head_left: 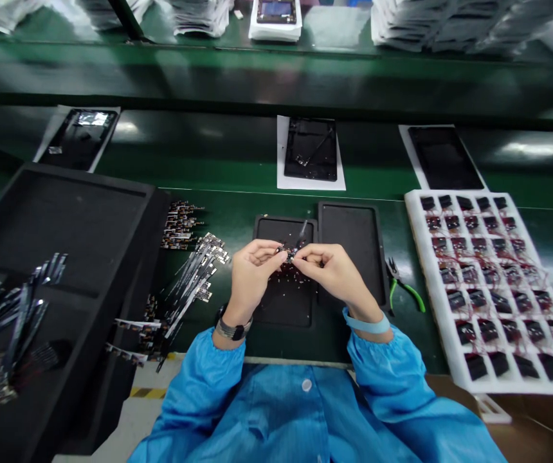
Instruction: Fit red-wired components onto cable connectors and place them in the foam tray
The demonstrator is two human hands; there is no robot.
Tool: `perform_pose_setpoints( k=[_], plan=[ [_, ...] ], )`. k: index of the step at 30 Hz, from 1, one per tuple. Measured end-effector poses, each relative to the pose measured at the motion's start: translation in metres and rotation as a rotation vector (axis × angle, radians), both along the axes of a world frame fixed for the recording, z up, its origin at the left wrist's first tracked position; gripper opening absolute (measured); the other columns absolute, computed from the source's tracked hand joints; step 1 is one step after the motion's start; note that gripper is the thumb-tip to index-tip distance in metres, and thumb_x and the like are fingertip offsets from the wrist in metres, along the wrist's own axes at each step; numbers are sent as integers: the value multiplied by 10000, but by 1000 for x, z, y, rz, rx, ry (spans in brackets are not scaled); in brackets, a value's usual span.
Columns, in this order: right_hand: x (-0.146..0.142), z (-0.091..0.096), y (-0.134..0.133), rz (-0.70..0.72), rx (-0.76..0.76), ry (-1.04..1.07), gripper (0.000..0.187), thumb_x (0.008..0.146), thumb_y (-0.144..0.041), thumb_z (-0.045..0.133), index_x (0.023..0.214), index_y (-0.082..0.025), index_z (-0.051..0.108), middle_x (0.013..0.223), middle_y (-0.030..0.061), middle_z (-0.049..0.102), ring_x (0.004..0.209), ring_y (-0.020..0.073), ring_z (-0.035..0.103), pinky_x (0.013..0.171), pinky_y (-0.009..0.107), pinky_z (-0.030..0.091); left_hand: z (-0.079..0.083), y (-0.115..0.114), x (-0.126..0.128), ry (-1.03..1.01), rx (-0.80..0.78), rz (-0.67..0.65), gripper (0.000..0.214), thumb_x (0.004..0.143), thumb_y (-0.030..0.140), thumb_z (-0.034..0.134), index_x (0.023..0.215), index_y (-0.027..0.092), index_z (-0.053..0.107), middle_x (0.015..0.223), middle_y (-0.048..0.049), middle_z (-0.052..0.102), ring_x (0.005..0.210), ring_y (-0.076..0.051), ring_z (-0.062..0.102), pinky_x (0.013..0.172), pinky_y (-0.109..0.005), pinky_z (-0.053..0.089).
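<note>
My left hand and my right hand meet over a shallow black tray. Between their pinched fingertips is a small circuit board, mostly covered by the fingers. A dark, shiny ribbon cable sticks up behind it, apparently attached. Tiny pale bits are scattered on the tray below the fingers. To the left of my left hand lies a fanned pile of small boards with ribbon cables. Green-handled cutters rest to the right of my right hand.
A second black tray adjoins the first. At right stands a white foam tray with rows of small black wired parts. Large black bins fill the left side. Tablet panels, including one on white paper, lie beyond, below a shelf.
</note>
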State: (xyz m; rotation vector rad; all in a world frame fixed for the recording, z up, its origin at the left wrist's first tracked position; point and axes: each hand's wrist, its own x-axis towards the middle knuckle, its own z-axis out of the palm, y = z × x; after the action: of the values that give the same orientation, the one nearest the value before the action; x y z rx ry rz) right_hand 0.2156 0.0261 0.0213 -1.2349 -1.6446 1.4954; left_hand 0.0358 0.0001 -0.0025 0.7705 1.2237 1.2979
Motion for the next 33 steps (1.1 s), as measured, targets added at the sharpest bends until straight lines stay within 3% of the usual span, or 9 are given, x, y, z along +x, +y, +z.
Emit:
perform_pose_setpoints(
  k=[9, 19, 24, 33],
  plan=[
    [1, 1, -1, 16, -12, 13, 261, 912, -364, 690, 835, -118, 727, 537, -70, 361, 524, 84, 263, 514, 264, 190, 1, 1, -2, -107, -19, -34, 242, 737, 220, 876, 924, 142, 743, 755, -21, 739, 584, -92, 638, 597, -214, 520],
    [0, 0, -1, -8, -3, -35, 300, 923, -399, 683, 826, -118, 725, 550, -55, 397, 541, 89, 291, 520, 257, 220, -3, -1, -1, 12, 19, -16, 248, 754, 262, 873, 931, 149, 742, 777, -28, 750, 613, -104, 658, 608, -216, 531],
    [2, -3, -1, 18, -16, -23, 341, 927, -457, 700, 877, -123, 752, 579, -32, 491, 550, 96, 344, 525, 253, 258, -2, 1, -5, -77, -27, -53, 269, 729, 244, 886, 918, 139, 728, 746, -22, 738, 574, -101, 636, 584, -224, 510],
    [-1, -4, -2, 26, -33, 42, 318, 901, -440, 747, 863, -126, 777, 577, -32, 509, 538, 87, 346, 517, 249, 270, -2, 3, -11, -214, -113, -130, 298, 695, 231, 908, 893, 123, 714, 715, -28, 733, 562, -109, 644, 574, -225, 510]
  ],
)
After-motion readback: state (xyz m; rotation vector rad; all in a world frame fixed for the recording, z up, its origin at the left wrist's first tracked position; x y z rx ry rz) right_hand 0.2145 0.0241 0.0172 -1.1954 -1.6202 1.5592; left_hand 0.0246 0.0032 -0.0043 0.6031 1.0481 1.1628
